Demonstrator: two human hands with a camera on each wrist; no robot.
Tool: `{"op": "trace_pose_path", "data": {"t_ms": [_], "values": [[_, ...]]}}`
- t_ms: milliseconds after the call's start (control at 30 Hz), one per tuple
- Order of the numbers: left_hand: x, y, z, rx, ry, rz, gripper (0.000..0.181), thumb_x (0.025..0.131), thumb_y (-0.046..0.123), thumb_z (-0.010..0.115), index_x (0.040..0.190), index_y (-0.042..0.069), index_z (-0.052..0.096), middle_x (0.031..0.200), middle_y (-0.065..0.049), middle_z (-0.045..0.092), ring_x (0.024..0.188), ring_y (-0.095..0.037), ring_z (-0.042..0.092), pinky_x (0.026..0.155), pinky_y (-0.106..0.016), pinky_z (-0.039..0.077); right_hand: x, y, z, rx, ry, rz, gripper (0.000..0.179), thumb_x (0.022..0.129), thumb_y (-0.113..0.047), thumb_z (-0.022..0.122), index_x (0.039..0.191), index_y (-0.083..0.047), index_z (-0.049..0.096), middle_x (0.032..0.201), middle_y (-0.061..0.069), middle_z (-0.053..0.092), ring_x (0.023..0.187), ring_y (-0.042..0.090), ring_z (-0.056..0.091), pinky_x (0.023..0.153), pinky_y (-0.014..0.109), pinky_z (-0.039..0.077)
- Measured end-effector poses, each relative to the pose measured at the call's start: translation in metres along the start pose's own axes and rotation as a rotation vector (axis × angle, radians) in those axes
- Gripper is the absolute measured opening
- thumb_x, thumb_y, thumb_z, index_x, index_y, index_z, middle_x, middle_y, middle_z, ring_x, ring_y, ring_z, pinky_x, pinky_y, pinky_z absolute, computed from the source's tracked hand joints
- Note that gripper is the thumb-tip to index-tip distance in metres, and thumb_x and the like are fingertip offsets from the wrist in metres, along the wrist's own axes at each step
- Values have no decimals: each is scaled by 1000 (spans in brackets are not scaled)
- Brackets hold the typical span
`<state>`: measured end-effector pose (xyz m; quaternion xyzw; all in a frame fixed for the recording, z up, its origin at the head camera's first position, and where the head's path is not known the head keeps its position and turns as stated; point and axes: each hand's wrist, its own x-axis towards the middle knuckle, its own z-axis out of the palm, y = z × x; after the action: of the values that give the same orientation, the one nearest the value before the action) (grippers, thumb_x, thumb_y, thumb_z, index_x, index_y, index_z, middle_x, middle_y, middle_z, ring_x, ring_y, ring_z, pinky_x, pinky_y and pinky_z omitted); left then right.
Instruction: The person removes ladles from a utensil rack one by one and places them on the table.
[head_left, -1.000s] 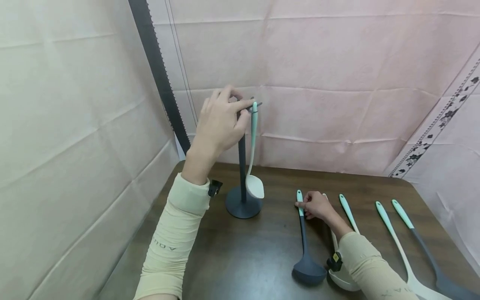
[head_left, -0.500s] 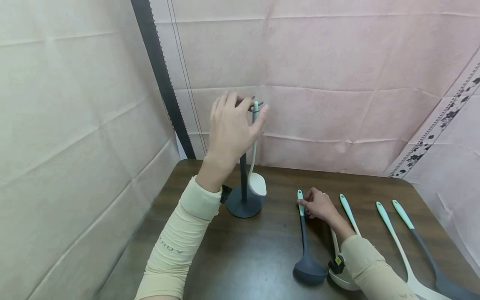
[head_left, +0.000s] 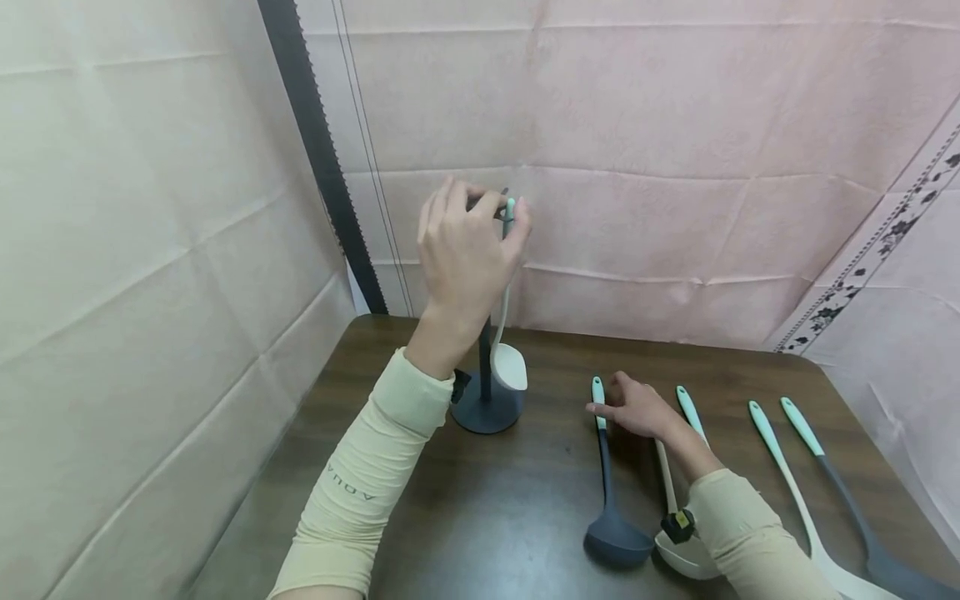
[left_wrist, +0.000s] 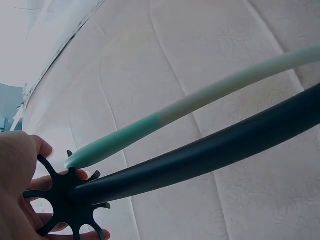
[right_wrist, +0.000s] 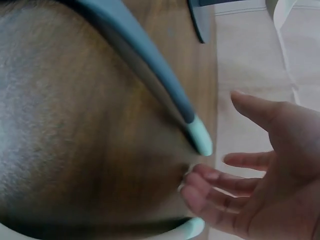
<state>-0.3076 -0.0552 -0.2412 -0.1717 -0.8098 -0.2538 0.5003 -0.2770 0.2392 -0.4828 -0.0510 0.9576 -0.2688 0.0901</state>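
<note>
A dark utensil stand (head_left: 486,410) with a ring of hooks rises at the back of the table. From one hook hangs a white spoon (head_left: 510,367) with a mint handle end. My left hand (head_left: 467,250) grips the hook ring (left_wrist: 62,200), thumb on one side and fingers behind it. The spoon's mint handle (left_wrist: 115,142) hangs just past the fingertips. My right hand (head_left: 641,408) hovers by a dark grey ladle (head_left: 618,540) lying on the table. Its thumb stretches over the mint handle end (right_wrist: 201,137) with a gap between them, the other fingers loosely bent.
Right of the grey ladle lies a white ladle (head_left: 686,557), its handle partly under my right hand. Further right are a mint handle (head_left: 690,408), a white utensil (head_left: 817,542) and a dark grey turner (head_left: 873,533). Pale cloth (head_left: 660,167) hangs behind the table.
My left hand has let go of the spoon's handle end, shifted right and taken the hook ring. My right hand's pinch on the grey ladle's handle has loosened, and its fingers have lifted.
</note>
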Motion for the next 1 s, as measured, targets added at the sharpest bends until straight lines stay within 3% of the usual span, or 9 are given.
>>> {"op": "trace_pose_path", "data": {"t_ms": [100,233,400,567,800,1000], "values": [[1,0,0,17,13,7,30,97,31,63,98,9,84,100,-7,73,106,-26,69,116,-42,43,-3,-6,-4,-45,-43,-30,94,98,-58,67,156,9,36,147,36,53,137,54,49,102,64,49],[1,0,1,33,11,18,29,95,29,63,98,9,83,100,-7,72,106,-27,69,115,-43,44,-7,-14,-6,-70,-51,-34,100,97,-60,68,161,6,30,155,40,41,144,59,38,106,69,44],[2,-1,2,31,12,30,29,95,29,63,96,8,83,99,-8,71,104,-28,68,112,-42,46,-10,-20,-7,-111,66,-80,104,96,-61,69,168,-3,20,157,40,34,140,60,41,106,73,42],[2,-2,2,18,17,47,29,95,29,62,94,8,82,97,-7,69,98,-26,67,109,-41,47,-11,-25,-7,-206,202,-131,107,95,-65,67,171,-11,15,165,35,26,147,61,29,110,79,31],[2,-5,4,-16,31,73,26,94,27,62,90,9,81,94,-6,68,94,-24,66,107,-41,48,-13,-32,-12,-294,311,-182,104,93,-74,60,170,-16,22,174,24,17,157,51,16,118,77,14],[1,-9,3,-55,17,79,29,95,29,61,91,9,81,95,-5,68,90,-23,67,107,-41,48,-14,-35,-13,-300,367,-216,101,93,-75,60,170,-18,26,175,21,16,159,47,13,119,76,12]]}}
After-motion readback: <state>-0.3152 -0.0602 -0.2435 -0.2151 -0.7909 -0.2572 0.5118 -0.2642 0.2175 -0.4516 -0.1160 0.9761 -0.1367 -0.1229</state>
